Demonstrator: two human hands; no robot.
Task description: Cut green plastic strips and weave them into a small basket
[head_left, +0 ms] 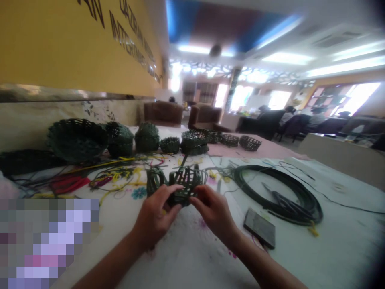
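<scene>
Both my hands are on a small dark green woven basket (188,178) above the floral tablecloth (192,249). Loose strip ends stick up around its rim. My left hand (158,212) pinches its near left side between thumb and fingers. On the near right side, the thumb and fingers of my right hand (212,208) close on the weave. More dark green strips (155,180) curve up just left of the basket; whether they belong to it I cannot tell. Fingertips are partly hidden behind the weave.
Dark green baskets of several sizes, including a large one (78,140), line the far side. A strip coil (246,176) with scissors (290,202) on it lies right, near a flat dark block (259,227). Yellow strips (120,174) and red material (67,183) lie left.
</scene>
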